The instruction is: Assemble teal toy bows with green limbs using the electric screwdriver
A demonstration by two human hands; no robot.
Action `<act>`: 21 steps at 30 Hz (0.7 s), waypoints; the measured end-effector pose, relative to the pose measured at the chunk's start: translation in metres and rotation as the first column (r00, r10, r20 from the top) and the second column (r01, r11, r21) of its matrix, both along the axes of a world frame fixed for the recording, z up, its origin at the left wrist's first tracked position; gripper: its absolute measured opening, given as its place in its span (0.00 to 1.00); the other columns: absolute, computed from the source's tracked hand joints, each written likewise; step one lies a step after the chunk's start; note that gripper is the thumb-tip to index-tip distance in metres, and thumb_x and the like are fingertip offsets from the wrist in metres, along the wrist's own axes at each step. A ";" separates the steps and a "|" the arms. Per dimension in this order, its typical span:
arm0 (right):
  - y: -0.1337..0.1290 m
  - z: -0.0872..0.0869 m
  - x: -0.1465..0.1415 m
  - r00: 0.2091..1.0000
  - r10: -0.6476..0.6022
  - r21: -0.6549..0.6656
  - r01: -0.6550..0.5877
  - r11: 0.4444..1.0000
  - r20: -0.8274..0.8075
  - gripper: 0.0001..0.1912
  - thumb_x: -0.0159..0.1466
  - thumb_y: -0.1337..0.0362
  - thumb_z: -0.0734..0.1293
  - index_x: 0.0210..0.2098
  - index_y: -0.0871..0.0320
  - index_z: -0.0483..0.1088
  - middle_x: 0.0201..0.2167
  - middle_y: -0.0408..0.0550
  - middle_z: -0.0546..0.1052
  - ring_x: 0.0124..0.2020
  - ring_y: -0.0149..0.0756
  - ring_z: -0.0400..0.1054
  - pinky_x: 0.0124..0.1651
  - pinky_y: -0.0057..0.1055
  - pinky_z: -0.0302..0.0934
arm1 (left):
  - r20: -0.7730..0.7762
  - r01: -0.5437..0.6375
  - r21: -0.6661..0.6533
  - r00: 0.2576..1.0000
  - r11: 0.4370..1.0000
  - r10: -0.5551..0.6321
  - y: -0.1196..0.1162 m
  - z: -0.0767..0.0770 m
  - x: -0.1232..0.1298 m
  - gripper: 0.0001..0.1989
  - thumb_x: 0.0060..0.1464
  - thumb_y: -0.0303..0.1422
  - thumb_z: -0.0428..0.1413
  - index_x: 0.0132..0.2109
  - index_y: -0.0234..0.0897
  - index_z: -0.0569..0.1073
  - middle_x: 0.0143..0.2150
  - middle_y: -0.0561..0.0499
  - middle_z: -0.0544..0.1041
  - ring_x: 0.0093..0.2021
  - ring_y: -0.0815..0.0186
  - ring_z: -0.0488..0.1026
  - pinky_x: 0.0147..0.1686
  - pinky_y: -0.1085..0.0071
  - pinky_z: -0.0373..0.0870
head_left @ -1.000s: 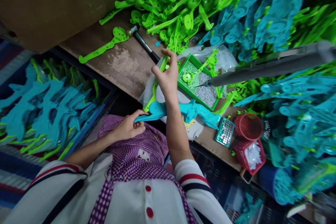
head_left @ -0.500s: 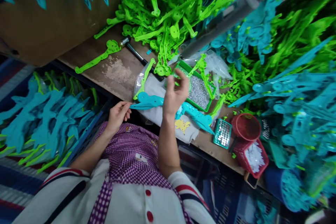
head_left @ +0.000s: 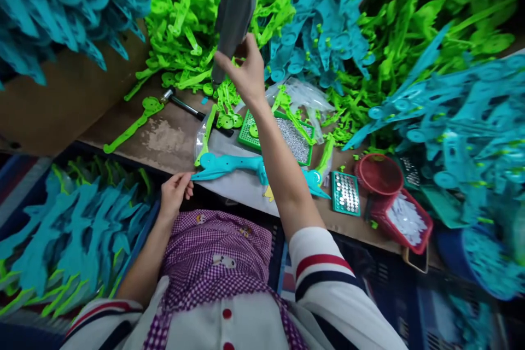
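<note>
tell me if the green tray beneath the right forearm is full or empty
Neither: the green tray is partly filled. Silvery bits cover its right side; dotted green shows at left. The right forearm hides some.

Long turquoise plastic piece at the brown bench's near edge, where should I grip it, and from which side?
I'd pinch the long turquoise plastic piece by its narrow left tip, coming from the left. That end tapers and reaches about the brown bench's near edge, so thumb and fingers should close around it easily. The left hand is at that tip.
</note>
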State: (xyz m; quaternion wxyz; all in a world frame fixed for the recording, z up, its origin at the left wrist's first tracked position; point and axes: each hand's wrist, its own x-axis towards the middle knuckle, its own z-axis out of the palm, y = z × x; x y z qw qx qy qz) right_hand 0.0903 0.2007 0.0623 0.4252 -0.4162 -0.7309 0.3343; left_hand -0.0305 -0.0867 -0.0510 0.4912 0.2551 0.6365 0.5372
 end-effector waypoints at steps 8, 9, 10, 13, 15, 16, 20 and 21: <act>-0.059 0.023 0.044 0.983 -0.148 0.008 0.150 0.989 -0.112 0.31 0.54 0.31 0.63 0.39 0.52 0.66 0.34 0.41 0.75 0.41 0.34 0.70 0.45 0.38 0.70 | -0.002 -0.007 -0.007 1.000 1.000 0.007 0.002 0.008 0.003 0.20 0.43 0.46 0.63 0.35 0.32 0.76 0.19 0.55 0.72 0.16 0.73 0.66 0.13 0.79 0.60; -0.069 0.019 0.057 0.973 -0.200 -0.038 0.197 0.980 -0.114 0.30 0.56 0.32 0.61 0.39 0.52 0.67 0.32 0.42 0.75 0.39 0.36 0.71 0.43 0.39 0.70 | 0.010 -0.013 -0.005 1.000 1.000 0.014 0.002 0.008 0.003 0.20 0.43 0.46 0.63 0.35 0.32 0.75 0.19 0.55 0.72 0.16 0.73 0.66 0.13 0.79 0.60; -0.078 0.013 0.069 0.965 -0.234 -0.083 0.225 0.971 -0.115 0.30 0.58 0.33 0.61 0.40 0.53 0.68 0.31 0.43 0.75 0.37 0.37 0.72 0.41 0.40 0.71 | 0.017 -0.022 -0.001 1.000 1.000 0.022 0.001 0.007 0.003 0.19 0.43 0.46 0.63 0.35 0.32 0.75 0.20 0.55 0.73 0.16 0.74 0.66 0.13 0.80 0.60; -0.093 -0.009 0.096 0.929 -0.340 -0.164 0.316 0.934 -0.145 0.28 0.59 0.37 0.61 0.41 0.55 0.70 0.24 0.42 0.73 0.29 0.35 0.72 0.34 0.37 0.70 | 0.020 -0.047 0.008 0.999 0.999 0.047 0.001 0.008 0.004 0.19 0.42 0.45 0.64 0.34 0.33 0.73 0.20 0.55 0.73 0.16 0.74 0.66 0.13 0.80 0.60; -0.096 -0.023 0.103 0.891 -0.408 -0.182 0.375 0.909 -0.200 0.27 0.60 0.38 0.60 0.37 0.55 0.70 0.19 0.40 0.69 0.24 0.33 0.70 0.30 0.35 0.67 | 0.018 -0.046 0.000 0.999 0.999 0.046 0.001 0.009 0.004 0.19 0.41 0.45 0.64 0.33 0.33 0.73 0.19 0.55 0.73 0.16 0.74 0.66 0.13 0.80 0.60; -0.097 -0.028 0.104 0.872 -0.431 -0.191 0.393 0.899 -0.234 0.26 0.60 0.38 0.60 0.35 0.55 0.70 0.17 0.39 0.67 0.21 0.32 0.68 0.28 0.34 0.66 | 0.017 -0.043 -0.004 0.999 0.999 0.043 0.001 0.010 0.004 0.19 0.41 0.45 0.64 0.33 0.34 0.72 0.19 0.55 0.73 0.16 0.74 0.66 0.13 0.80 0.60; -0.097 -0.037 0.102 0.836 -0.433 -0.230 0.373 0.899 -0.337 0.24 0.58 0.39 0.61 0.28 0.55 0.67 0.14 0.36 0.62 0.16 0.29 0.63 0.24 0.31 0.63 | 0.010 -0.057 -0.013 0.998 0.998 0.057 0.003 0.013 0.005 0.19 0.39 0.45 0.65 0.31 0.34 0.71 0.18 0.56 0.73 0.15 0.74 0.66 0.12 0.81 0.59; -0.098 -0.038 0.102 0.831 -0.428 -0.233 0.365 0.901 -0.355 0.23 0.57 0.40 0.62 0.27 0.55 0.66 0.13 0.35 0.62 0.16 0.28 0.62 0.24 0.30 0.62 | 0.012 -0.062 -0.020 0.998 0.998 0.062 0.004 0.013 0.005 0.19 0.39 0.45 0.65 0.30 0.34 0.71 0.18 0.56 0.73 0.14 0.74 0.66 0.12 0.81 0.59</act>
